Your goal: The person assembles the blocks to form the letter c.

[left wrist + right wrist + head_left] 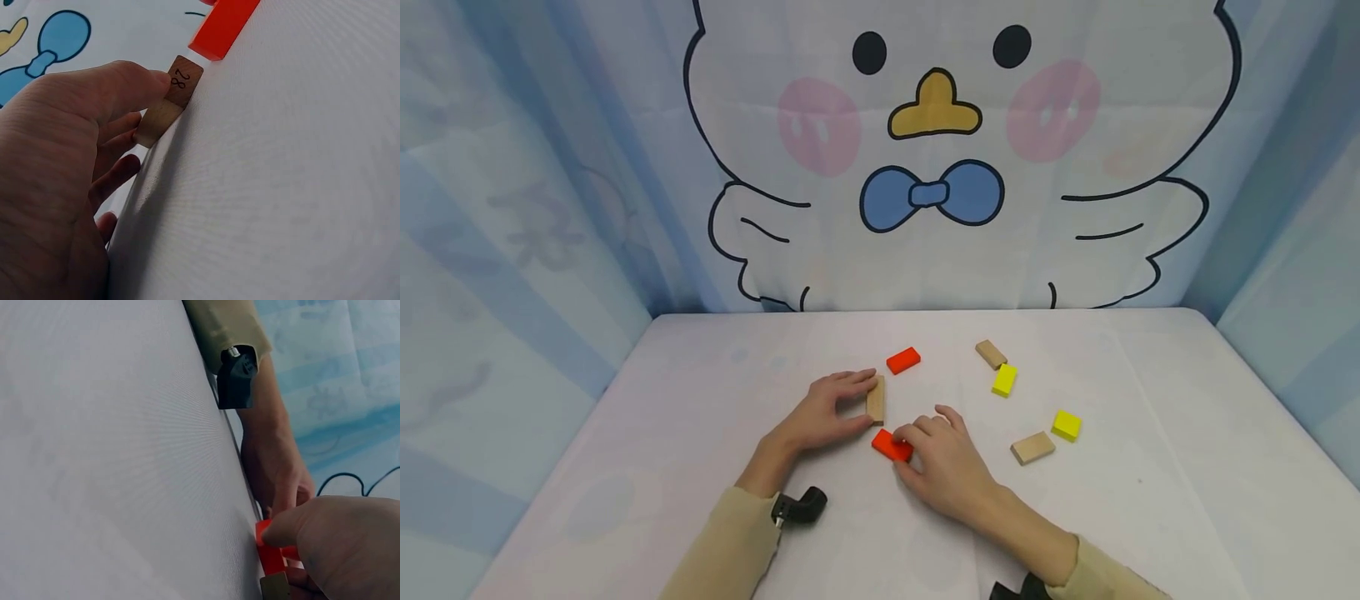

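My left hand (823,410) pinches a plain wooden block (876,402) lengthwise, thumb at the near end and fingertips at the far end. In the left wrist view the thumb lies against that block's end (185,78), which carries a handwritten "28". Just in front of it on the table, my right hand (946,467) grips a red block (889,446) between thumb and fingers. The right wrist view shows the thumb on the red block's (270,555) face. Beyond the left fingertips lies a second red block (903,360).
To the right on the white table (1150,500) lie a wooden block (1032,447) beside a yellow block (1066,425). Farther back, another wooden block (991,354) touches a second yellow block (1004,380). A printed curtain (940,267) hangs behind the table's back edge.
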Tool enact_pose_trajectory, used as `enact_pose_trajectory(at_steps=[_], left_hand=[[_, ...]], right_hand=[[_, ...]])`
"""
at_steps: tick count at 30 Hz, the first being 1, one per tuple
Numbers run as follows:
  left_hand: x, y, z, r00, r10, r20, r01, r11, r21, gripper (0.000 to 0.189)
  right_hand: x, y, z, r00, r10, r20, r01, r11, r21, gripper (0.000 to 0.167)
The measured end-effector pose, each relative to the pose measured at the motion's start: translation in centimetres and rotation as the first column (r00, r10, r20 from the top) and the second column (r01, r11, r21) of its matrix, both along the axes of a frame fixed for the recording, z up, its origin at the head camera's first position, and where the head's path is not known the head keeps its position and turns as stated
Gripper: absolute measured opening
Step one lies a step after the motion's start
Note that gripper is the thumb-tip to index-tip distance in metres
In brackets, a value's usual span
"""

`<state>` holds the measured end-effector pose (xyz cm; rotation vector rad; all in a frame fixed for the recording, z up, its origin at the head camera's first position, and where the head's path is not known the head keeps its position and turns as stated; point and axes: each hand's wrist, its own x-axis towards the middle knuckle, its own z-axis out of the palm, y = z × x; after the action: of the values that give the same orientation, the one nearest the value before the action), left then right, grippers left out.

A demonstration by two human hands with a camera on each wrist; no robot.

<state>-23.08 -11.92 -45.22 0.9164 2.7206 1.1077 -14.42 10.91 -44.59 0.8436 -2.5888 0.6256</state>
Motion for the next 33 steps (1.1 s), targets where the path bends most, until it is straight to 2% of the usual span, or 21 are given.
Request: enact_pose_trajectory(at_steps=[33], left_hand=[[-0.11,0.04,-0.12,1.000,-0.014,-0.016,0.014,1.000,-0.004,0.058]], right_hand=[[-0.09,-0.03,-0.09,1.000,-0.015,-0.006,0.015,1.000,0.000,0.024]])
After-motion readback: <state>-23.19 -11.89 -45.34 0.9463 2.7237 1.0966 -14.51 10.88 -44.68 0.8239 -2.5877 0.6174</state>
